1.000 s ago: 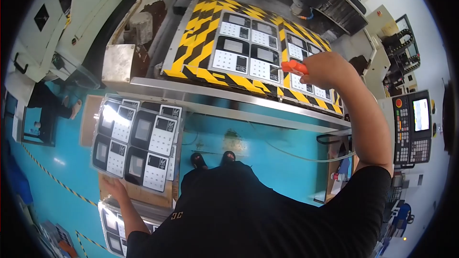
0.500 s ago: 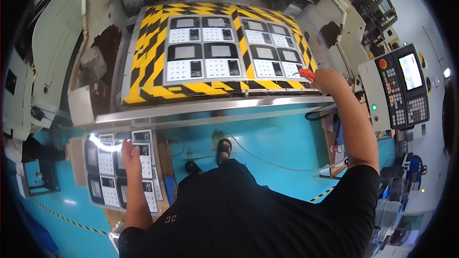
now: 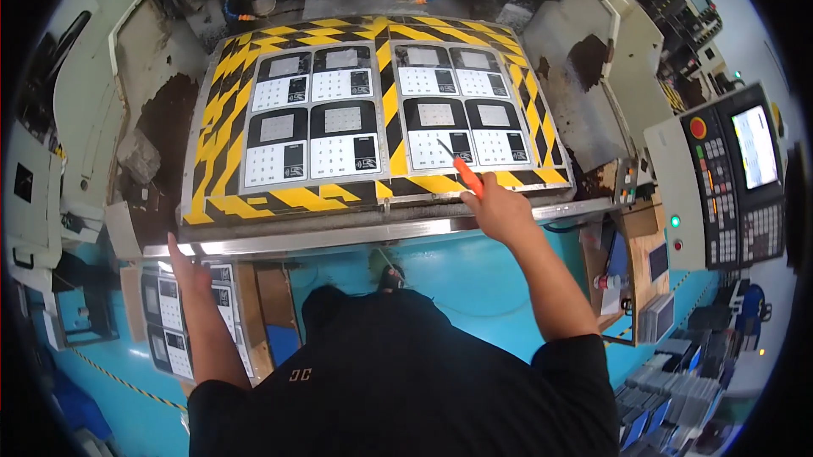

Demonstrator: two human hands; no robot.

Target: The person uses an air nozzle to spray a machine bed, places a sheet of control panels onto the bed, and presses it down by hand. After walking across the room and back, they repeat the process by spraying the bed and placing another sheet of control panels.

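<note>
My right hand (image 3: pixel 505 210) is closed round the orange-red handle of a hand tool (image 3: pixel 468 177) with a thin dark shaft. Its shaft points up and left over the lower part of a black-and-white keypad panel (image 3: pixel 436 145) on the right sheet; whether the tip touches cannot be made out. My left hand (image 3: pixel 191 274) holds nothing visible, its fingers apart and one finger stretched toward the bed's metal front rail (image 3: pixel 330 235). Below that hand lie printed sheets (image 3: pixel 175 362) of similar panels. Another printed sheet (image 3: pixel 343 133) lies on the left half of the bed.
Yellow-and-black striped tape (image 3: pixel 391 101) covers the machine bed around the sheets. Overhead, two spindles (image 3: pixel 264 1) with blue hoses hang at the back. A control panel (image 3: pixel 716 186) with a lit screen stands right. Stacked flat pieces (image 3: pixel 669 398) lie at lower right.
My right hand and the tool have moved left and nearer across the right sheet. My left hand has shifted from above the lower sheets up toward the front rail. The view has shifted too.
</note>
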